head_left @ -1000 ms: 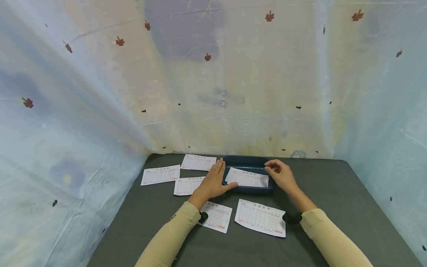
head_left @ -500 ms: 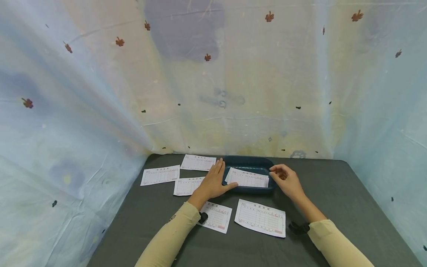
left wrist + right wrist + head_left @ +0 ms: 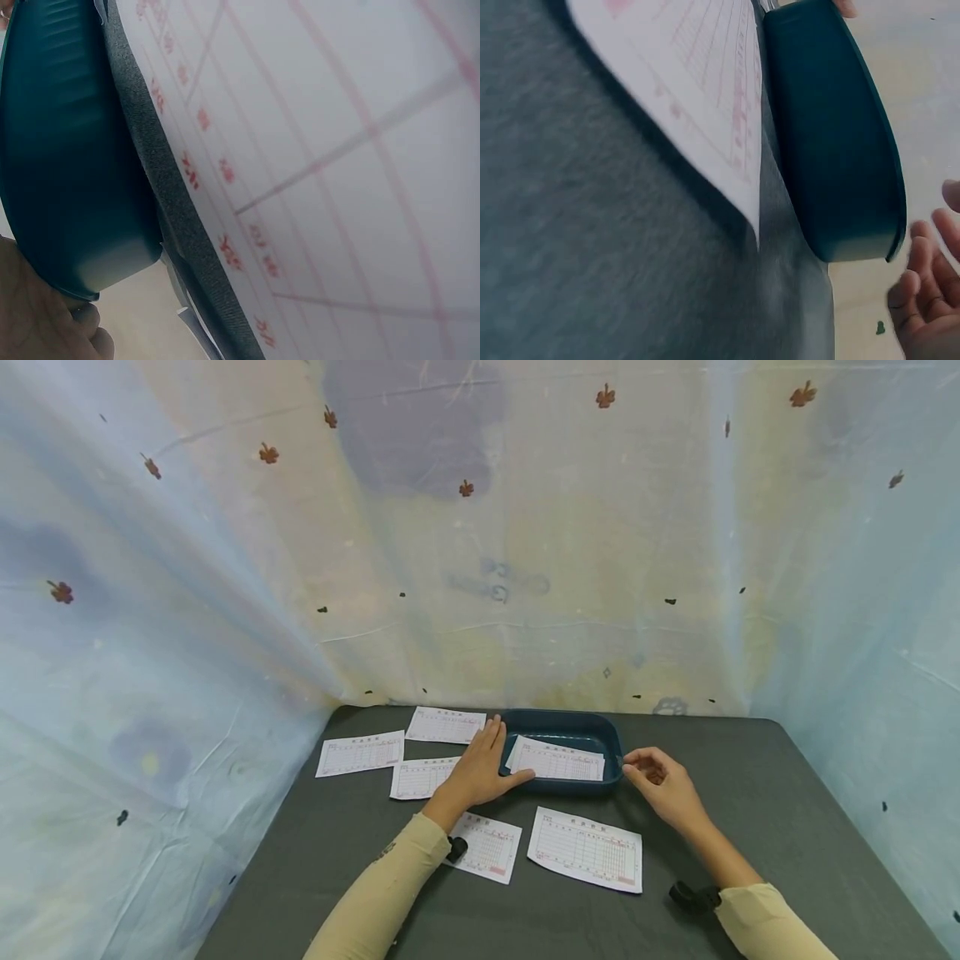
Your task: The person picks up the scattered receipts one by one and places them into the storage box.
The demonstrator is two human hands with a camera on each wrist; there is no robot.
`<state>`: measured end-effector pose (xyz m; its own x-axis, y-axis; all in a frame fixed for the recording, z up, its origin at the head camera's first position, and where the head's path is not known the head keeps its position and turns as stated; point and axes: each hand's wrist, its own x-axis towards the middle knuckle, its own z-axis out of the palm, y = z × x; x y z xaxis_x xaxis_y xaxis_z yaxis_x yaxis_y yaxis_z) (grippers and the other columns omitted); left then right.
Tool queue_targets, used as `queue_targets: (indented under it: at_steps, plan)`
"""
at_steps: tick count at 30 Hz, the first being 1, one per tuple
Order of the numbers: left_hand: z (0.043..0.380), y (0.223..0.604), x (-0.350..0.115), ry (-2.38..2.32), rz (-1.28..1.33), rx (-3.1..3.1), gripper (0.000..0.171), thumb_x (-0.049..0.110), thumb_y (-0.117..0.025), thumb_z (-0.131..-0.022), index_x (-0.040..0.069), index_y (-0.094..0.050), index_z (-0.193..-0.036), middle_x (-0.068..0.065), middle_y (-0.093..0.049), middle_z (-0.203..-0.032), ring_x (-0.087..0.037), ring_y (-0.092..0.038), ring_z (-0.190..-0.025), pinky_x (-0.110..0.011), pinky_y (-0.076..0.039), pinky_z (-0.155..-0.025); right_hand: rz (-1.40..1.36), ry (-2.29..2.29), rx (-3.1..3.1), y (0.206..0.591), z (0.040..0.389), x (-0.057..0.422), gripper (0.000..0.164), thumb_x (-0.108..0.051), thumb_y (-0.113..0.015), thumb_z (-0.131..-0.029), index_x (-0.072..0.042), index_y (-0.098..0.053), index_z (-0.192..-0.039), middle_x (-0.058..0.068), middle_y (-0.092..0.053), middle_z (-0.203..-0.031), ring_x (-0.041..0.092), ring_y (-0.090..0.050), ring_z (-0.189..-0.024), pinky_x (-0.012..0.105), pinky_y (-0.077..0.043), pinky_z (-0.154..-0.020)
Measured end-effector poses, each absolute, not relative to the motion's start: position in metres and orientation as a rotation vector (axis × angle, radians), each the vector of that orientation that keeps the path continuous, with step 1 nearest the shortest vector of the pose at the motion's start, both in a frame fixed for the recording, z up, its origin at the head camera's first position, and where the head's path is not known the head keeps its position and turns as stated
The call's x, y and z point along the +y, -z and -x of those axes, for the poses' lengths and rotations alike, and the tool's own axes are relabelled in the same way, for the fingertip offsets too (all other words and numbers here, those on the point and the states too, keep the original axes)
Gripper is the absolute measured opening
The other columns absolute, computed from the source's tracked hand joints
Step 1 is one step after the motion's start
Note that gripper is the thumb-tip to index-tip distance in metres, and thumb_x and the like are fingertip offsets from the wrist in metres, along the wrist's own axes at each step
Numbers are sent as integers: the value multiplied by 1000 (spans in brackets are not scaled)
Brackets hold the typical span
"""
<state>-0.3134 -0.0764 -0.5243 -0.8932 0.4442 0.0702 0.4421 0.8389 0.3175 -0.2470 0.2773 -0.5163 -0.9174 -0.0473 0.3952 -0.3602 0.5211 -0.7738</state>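
Observation:
A dark teal plastic tray (image 3: 562,787) stands near the far edge of the table, with printed paper slips (image 3: 558,761) overlapping inside it. My left hand (image 3: 478,770) rests against the tray's left end, its fingers straight and the thumb along the near rim. Just off the right end of the tray, my right hand (image 3: 667,787) has loosely bent fingers and nothing in its grasp. The right wrist view has the tray's outer wall (image 3: 836,135) and the right hand (image 3: 930,292) beyond its corner. In the left wrist view, fingers (image 3: 37,307) touch the tray's rim.
On the dark grey table (image 3: 570,927), one slip (image 3: 587,850) lies in front of the tray and another slip (image 3: 491,847) is partly under the left wrist. Further slips (image 3: 362,753) lie to the left of the tray. A patterned curtain (image 3: 540,568) hangs behind the table.
My right hand has moved from over the tray's right end to the right and nearer to me, outside the rim. The left hand, the tray and the slips stay where they were.

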Motion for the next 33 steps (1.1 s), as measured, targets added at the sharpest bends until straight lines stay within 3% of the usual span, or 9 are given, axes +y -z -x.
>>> queue_targets:
  at_steps: [12, 19, 33]
  plan:
    - [315, 527, -76, -516, -718, 3006, 119, 86, -46, -97, 2, -6, -171, -12, 3, -181, -30, 0, -167, -45, -6, -135, -343, -1268, -2573, 521, 227, 304, 16, -16, -76, -103, -6, -73, -115, 4, -70, -97, 6, -61, -79, 22, -51, -66]
    - [314, 527, -76, -511, -704, 3011, 120, 87, -45, -96, 3, -6, -172, -11, 3, -181, -28, 1, -167, -43, -4, -135, -457, -1390, -2731, 528, 215, 312, 23, -15, -76, -102, 0, -70, -119, 3, -67, -93, 8, -56, -71, 26, -46, -58]
    - [313, 524, -76, -522, -727, 3016, 118, 85, -46, -98, 0, -9, -171, -14, 0, -180, -32, -3, -167, -49, -9, -135, -590, -1402, -2920, 536, 208, 308, 35, -23, -84, -96, -1, -69, -119, 6, -61, -95, 8, -51, -72, 26, -44, -61]
